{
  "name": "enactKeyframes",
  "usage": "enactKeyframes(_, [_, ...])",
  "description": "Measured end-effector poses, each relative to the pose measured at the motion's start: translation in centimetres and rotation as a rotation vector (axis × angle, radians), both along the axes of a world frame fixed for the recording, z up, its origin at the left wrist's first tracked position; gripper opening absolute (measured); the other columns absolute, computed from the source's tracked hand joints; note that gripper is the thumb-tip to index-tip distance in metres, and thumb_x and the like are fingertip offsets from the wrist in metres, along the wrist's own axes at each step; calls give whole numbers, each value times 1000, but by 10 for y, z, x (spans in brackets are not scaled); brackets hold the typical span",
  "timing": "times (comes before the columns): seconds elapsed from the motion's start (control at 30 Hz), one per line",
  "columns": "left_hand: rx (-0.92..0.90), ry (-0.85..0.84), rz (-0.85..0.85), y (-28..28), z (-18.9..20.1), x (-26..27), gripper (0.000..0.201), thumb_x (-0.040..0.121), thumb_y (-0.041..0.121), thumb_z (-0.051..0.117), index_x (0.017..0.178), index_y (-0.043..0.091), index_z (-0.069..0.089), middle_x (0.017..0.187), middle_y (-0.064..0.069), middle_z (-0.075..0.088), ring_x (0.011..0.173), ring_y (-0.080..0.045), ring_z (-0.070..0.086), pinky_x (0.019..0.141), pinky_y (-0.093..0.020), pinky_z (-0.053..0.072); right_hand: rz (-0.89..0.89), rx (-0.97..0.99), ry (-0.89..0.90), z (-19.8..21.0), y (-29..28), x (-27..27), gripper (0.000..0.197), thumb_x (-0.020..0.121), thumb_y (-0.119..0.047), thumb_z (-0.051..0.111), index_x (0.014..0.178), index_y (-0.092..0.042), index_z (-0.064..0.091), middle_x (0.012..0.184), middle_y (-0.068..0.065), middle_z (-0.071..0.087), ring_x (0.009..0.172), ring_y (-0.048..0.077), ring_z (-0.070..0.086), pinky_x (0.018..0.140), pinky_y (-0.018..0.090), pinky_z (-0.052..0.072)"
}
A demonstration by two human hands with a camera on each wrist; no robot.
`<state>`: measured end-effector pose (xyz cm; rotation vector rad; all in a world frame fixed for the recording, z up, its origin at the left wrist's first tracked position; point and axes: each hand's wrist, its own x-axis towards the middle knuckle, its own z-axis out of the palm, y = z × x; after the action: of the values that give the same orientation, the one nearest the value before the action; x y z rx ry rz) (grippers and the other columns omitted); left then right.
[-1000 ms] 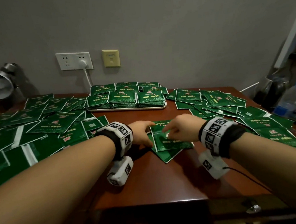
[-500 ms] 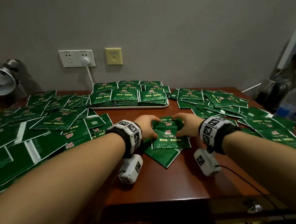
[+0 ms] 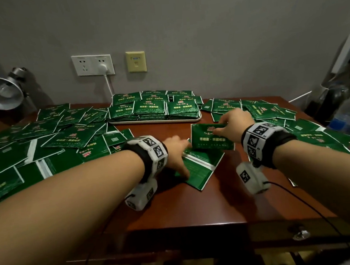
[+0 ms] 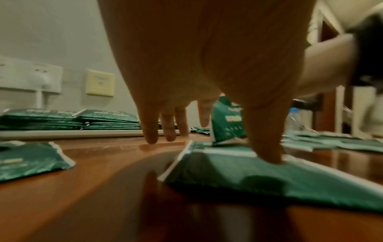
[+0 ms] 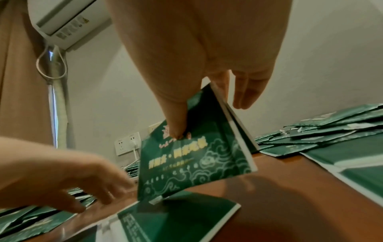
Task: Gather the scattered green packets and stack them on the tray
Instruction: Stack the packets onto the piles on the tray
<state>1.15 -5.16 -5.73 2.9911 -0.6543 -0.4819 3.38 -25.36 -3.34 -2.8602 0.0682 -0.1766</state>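
Packets: small bundle now lifted at frame centre, pinched by right hand; left hand, released and fingers spread, presses a counter packet. Tray next.

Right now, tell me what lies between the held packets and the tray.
Only bare wooden table: the head view shows nothing between the packets pinched by the right hand and the tray.

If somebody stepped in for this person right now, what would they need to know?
Right hand pinches a small bunch of green packets, lifted upright off the table.
Left hand is open, its thumb pressing a flat packet on the table.
Done: the tray at the back already carries several neat stacks.
Left: add the held bunch to the tray, then gather the loose packets on the left and on the right.
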Motion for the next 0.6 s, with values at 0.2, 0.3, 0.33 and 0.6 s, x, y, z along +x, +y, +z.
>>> enactKeyframes(0.2, [234, -22, -311, -17, 3, -16, 64, 71, 50, 79, 120, 15, 60, 114, -6, 61, 101, -25, 60, 80, -33, 51, 37, -4, 48, -4, 6, -12, 34, 88, -45, 66, 98, -13, 71, 82, 2, 65, 76, 21, 61, 67, 32, 52])
enactKeyframes(0.3, [371, -164, -436, -20, 10, -26, 34, 79, 43, 71, 98, 14, 67, 86, -3, 67, 73, -25, 60, 61, -29, 45, 45, -24, 41, -7, 13, -14, 32, 88, -46, 65, 94, -15, 68, 69, -4, 55, 68, 17, 54, 59, 27, 41])
enactKeyframes(0.33, [432, -186, -462, -21, 10, -30, 28, 81, 39, 68, 95, 14, 67, 80, -2, 64, 69, -26, 58, 60, -30, 45, 49, -29, 38, -8, 15, -15, 31, 88, -46, 65, 93, -15, 68, 69, -4, 55, 69, 18, 54, 58, 27, 40])
enactKeyframes(0.6, [599, -258, -467, -18, -8, -44, 55, 85, 19, 66, 131, 2, 41, 122, -16, 48, 109, -36, 56, 81, -44, 49, 80, -15, 33, -10, 17, -20, 39, 90, -42, 64, 118, -14, 65, 110, 3, 66, 89, 20, 58, 74, 28, 46])
